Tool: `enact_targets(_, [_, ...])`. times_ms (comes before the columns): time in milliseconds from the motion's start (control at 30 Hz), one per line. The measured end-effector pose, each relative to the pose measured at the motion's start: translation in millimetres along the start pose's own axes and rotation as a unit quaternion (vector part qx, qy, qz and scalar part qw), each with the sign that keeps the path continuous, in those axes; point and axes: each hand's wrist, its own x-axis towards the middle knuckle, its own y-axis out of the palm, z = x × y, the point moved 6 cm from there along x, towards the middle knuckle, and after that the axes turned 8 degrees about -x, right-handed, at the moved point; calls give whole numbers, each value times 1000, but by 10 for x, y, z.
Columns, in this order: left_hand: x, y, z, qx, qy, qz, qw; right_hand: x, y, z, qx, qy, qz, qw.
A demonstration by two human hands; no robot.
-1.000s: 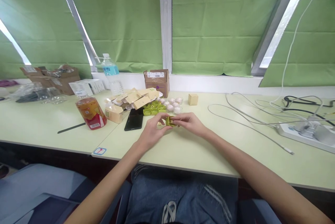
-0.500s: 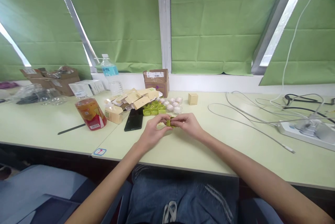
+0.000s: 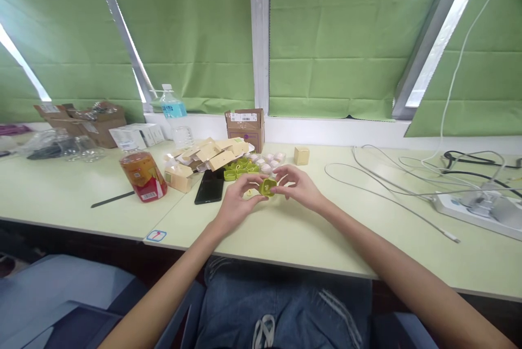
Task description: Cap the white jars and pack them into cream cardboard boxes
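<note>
A small green cup-like holder (image 3: 267, 187) is tilted so that its hollow inside faces me, just above the table. My left hand (image 3: 241, 197) pinches its left side between thumb and fingers. On the other side, my right hand (image 3: 297, 187) has its fingers parted, with the thumb or a fingertip at the holder's right rim; whether it grips cannot be made out. Several similar green holders (image 3: 230, 174) lie behind my left hand. Beyond the hands sit several small whitish round pieces in clear wrapping (image 3: 266, 168). A small pale yellow disc (image 3: 249, 193) shows beside my left fingers.
Flattened cream cartons (image 3: 220, 160) are piled behind a black phone (image 3: 209, 186). Left of them stand an orange-red jar (image 3: 143, 177) and a water bottle (image 3: 175, 115). A small cream box (image 3: 302, 156) sits at the back. Cables and a power strip (image 3: 468, 209) occupy the right.
The green holder has turned so its hollow inside now faces me. My right hand's fingers have spread and lifted a little; the left hand keeps its pinch.
</note>
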Motion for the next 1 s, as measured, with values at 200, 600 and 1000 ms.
enact_targets(200, [-19, 21, 16, 29, 14, 36, 999, -21, 224, -165, 103, 24, 62, 992])
enact_targets(600, [-24, 56, 16, 73, 1, 62, 995, -11, 166, -129, 29, -9, -4, 1000])
enact_targets(1000, [-16, 53, 34, 204, 3, 76, 976, -104, 285, 67, -82, -120, 34, 989])
